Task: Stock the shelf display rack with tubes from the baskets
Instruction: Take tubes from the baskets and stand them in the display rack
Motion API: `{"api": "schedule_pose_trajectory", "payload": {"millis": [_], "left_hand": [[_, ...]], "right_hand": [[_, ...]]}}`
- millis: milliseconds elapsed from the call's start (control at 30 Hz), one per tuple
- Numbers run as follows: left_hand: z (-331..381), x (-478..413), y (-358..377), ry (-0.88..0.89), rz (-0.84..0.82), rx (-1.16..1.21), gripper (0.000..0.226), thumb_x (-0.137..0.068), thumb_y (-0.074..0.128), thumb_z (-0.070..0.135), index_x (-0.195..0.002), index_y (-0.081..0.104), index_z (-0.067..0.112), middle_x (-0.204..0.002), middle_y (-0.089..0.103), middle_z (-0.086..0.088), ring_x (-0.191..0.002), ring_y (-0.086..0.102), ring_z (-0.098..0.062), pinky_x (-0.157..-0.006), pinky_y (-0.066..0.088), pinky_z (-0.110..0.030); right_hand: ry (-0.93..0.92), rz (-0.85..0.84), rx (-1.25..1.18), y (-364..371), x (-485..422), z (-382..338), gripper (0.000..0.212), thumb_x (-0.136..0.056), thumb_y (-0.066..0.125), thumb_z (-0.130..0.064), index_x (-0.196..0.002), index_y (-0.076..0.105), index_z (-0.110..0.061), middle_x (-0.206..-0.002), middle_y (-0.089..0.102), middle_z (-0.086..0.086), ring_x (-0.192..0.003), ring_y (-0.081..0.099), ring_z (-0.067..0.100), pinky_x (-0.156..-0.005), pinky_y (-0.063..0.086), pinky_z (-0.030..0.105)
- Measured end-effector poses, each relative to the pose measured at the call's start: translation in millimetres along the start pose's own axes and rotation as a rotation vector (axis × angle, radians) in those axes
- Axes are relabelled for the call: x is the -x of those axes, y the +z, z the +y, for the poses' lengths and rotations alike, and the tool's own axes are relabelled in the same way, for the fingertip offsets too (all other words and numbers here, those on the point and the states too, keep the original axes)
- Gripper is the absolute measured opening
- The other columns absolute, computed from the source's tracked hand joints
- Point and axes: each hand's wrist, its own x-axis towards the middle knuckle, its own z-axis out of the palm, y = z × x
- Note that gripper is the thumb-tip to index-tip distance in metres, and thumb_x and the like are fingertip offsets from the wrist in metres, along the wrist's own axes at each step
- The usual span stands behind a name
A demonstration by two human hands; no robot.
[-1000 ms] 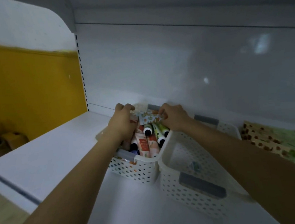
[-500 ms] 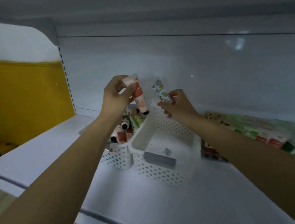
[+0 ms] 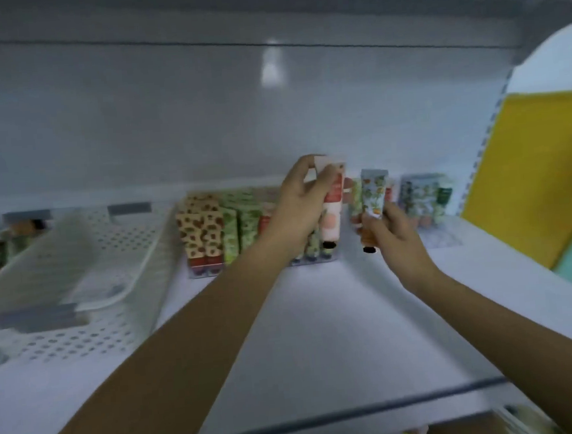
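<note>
One second before, both hands were down in the far basket (image 3: 26,216), and half a second before each had lifted one tube above it. In this moment the view had swung to the right and the hands stood in front of the display rack (image 3: 203,274), so the picking seemed finished and the placing was about to begin. The left hand (image 3: 296,212) gripped a pink-and-white tube (image 3: 332,220), cap down, with its fingers (image 3: 298,168) curled round the upper end. The tube hung just before the rack's middle rows. At three o'clock from it, the right hand (image 3: 394,239) pinched a floral tube (image 3: 373,192) by its lower part, also cap down, before a gap in the rack. Neither tube was in the rack yet. By count there were two hands, two carried tubes (one in each hand) and two white perforated baskets at nine o'clock from the hands on the same shelf (image 3: 321,334). The near basket (image 3: 82,339) showed no tubes inside, and the far one held some that were too blurred to count. There was one rack, with leopard-print tubes at its left end and green ones beside them. I could not count those exactly, because the picture was smeared.
</note>
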Motion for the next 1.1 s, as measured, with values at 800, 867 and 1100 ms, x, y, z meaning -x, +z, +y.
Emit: {"api": "schedule_pose_trajectory", "payload": {"millis": [800,867,1100], "left_hand": [[-153,-19,115,-0.336,0.065,0.277,0.024,-0.093,0.053,0.019,-0.116,0.056,0.019,-0.105,0.066,-0.013,-0.076,0.06,-0.012,-0.061,0.044,-0.024],[-154,-21,116,-0.359,0.091,0.297,0.017,-0.093,0.052,0.018,-0.109,0.057,0.021,-0.11,0.064,-0.014,-0.085,0.06,-0.017,-0.061,0.044,-0.025],[-156,-27,120,-0.407,0.14,0.384,0.026,-0.09,0.048,0.002,-0.098,0.059,0.024,-0.092,0.065,-0.004,-0.088,0.06,-0.021,-0.069,0.046,-0.026]], "right_hand": [[0.022,0.674,0.062,-99,-90,97,0.038,-0.092,0.055,-0.024,-0.124,0.047,-0.006,-0.112,0.058,0.003,-0.105,0.057,0.018,-0.088,0.049,0.033],[0.036,0.647,0.13,-94,-89,109,0.035,-0.092,0.055,-0.024,-0.122,0.049,-0.008,-0.104,0.057,-0.002,-0.101,0.058,0.018,-0.087,0.049,0.032],[0.037,0.515,0.294,-97,-92,122,0.035,-0.091,0.056,-0.021,-0.123,0.051,-0.006,-0.104,0.06,0.002,-0.095,0.056,0.015,-0.075,0.04,0.019]]}}
